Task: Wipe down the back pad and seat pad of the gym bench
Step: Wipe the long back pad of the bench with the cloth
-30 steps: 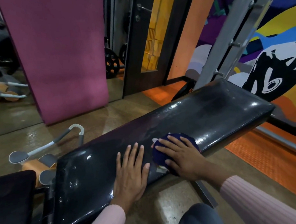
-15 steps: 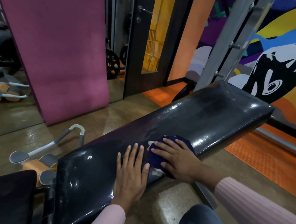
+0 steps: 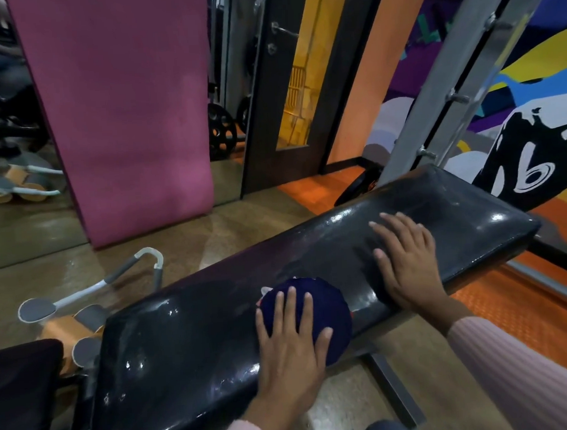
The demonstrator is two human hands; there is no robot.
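Your left hand (image 3: pixel 290 342) lies flat with straight, spread fingers (image 3: pixel 292 308) on the dark blue cloth (image 3: pixel 326 314), pinning it to the middle of the long back pad (image 3: pixel 190 344) near its front edge, probably so the whole palm drives the wipe. Your right hand (image 3: pixel 406 264), fingers open and holding nothing, rests on the bench further right, likely to brace you. The seat pad (image 3: pixel 19 393) sits at far left, apart from both hands.

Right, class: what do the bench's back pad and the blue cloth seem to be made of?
Back pad: probably vinyl or faux leather, glossy black; sharp highlights and a fine grain show. Blue cloth: soft fabric, matte and bunched under the left hand, possibly knit or terry; the weave is unclear.
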